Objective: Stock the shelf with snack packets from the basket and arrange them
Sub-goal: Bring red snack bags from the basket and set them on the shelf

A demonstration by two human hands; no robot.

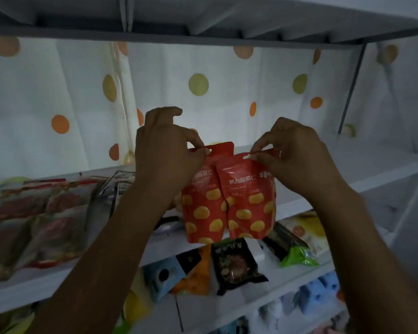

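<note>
Snack packets [203,210] x2, red, hang upright side by side and touching at the shelf [362,165] front edge, left hand [164,153] and right hand [297,155] fingers each pinching one top seal, likely to stand them in a neat row.

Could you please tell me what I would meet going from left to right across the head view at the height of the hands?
flat reddish packets → clear silvery packet → left hand → left red dotted pouch → right red dotted pouch → right hand → grey upright post
</note>
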